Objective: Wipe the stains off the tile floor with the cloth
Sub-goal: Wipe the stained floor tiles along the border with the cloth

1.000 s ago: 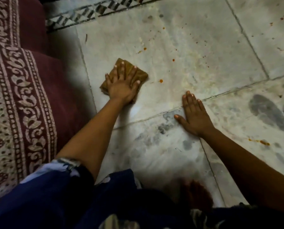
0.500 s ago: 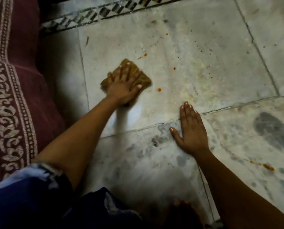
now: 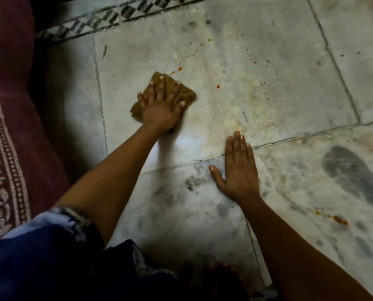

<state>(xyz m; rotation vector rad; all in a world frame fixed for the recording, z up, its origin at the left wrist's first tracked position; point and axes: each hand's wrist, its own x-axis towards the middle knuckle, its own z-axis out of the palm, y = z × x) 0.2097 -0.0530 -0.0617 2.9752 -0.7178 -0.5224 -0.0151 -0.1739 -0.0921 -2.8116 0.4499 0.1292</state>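
A folded brown cloth [image 3: 188,94] lies on the pale marble tile floor [image 3: 268,61]. My left hand [image 3: 161,107] presses flat on it with fingers spread. My right hand [image 3: 238,170] rests flat on the floor across a tile joint, its palm down. Small orange stains sit just beyond the cloth: one spot [image 3: 179,69] at its far corner and another spot [image 3: 218,86] to its right. Fine orange specks [image 3: 255,60] scatter farther right. An orange streak [image 3: 338,219] lies near my right forearm.
A maroon patterned rug or mattress [image 3: 9,137] runs along the left side. A black-and-white patterned border strip [image 3: 107,20] crosses the top. Dark grey smudges [image 3: 352,172] mark the tile at the right. My blue clothing [image 3: 40,257] fills the bottom left.
My left hand has slid the cloth a little to the right across the tile. An orange spot that lay just right of the cloth no longer shows. My right hand stays planted.
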